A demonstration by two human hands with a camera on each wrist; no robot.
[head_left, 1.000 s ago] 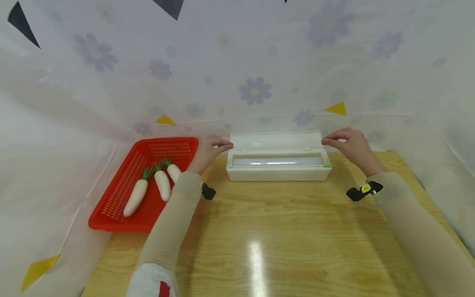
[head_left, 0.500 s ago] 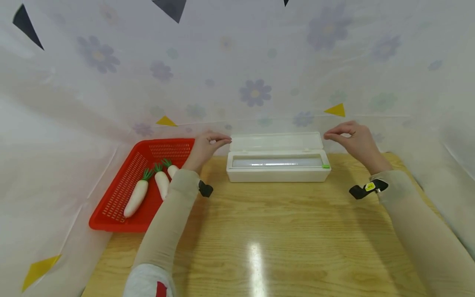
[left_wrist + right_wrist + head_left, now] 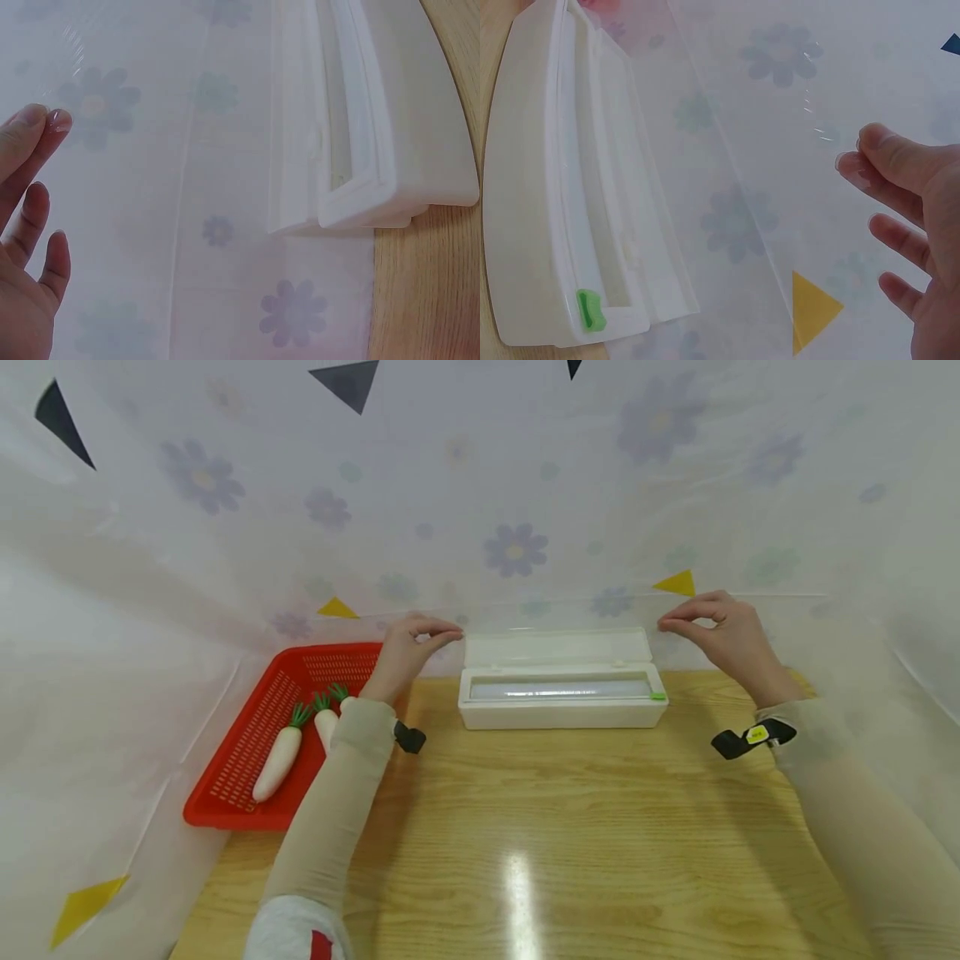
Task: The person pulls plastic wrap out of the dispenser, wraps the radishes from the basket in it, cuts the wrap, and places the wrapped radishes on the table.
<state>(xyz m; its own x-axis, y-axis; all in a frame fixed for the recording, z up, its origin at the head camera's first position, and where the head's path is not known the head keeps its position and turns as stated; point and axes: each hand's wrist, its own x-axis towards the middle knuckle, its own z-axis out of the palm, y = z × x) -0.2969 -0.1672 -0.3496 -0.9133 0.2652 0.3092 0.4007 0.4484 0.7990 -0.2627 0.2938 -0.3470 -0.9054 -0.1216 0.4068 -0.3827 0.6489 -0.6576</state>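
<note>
A white cling film dispenser box point(image 3: 562, 717) stands at the back of the table, its lid point(image 3: 558, 647) tipped back and a roll point(image 3: 555, 690) inside. Clear cling film, seen by its glints point(image 3: 808, 109) in the right wrist view, stretches between my two hands. My left hand point(image 3: 401, 660) pinches one corner between thumb and index finger, up beside the lid's left end. On the other side my right hand point(image 3: 735, 635) pinches the opposite corner, above and right of the lid. A green slider point(image 3: 590, 310) sits at the box's right end.
At the left, a red plastic basket point(image 3: 225, 752) holds several white radishes point(image 3: 277, 764) with green tops, partly hidden by my left arm. The wooden table point(image 3: 585, 827) extends in front of the box. A flower-patterned sheet point(image 3: 517, 485) hangs close behind.
Both hands have risen and spread slightly apart, up past the lid's corners, still pinching the film. The box and basket stay in place.
</note>
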